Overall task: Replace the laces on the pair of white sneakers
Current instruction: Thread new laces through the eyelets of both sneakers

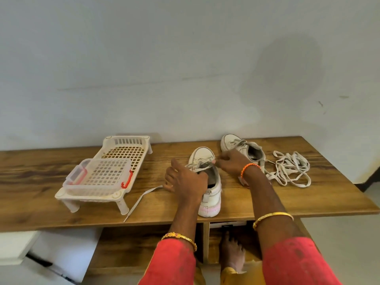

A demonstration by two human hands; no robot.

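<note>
Near sneaker (207, 182) being laced on the tabletop (267, 194).
Its lace (141, 199) is gripped by the left hand (185, 179) and pinched by the right hand (232, 163); the second sneaker (242, 149) and loose laces (292, 169) lie beyond, rightward.

A single wide-angle view looks from the person's head, facing forward and tilted down. It sits close above the wooden bench (267, 202), whose near edge crosses the lower third and whose far edge meets a pale wall (185, 58) filling the upper half. Both forearms enter from the bottom edge, so the left hand (185, 179) and right hand (232, 163) lie near the middle. Below the bench edge the view reaches down to the floor (339, 243) and a bare foot (232, 254). Straight lines bow toward the frame's sides.
</note>
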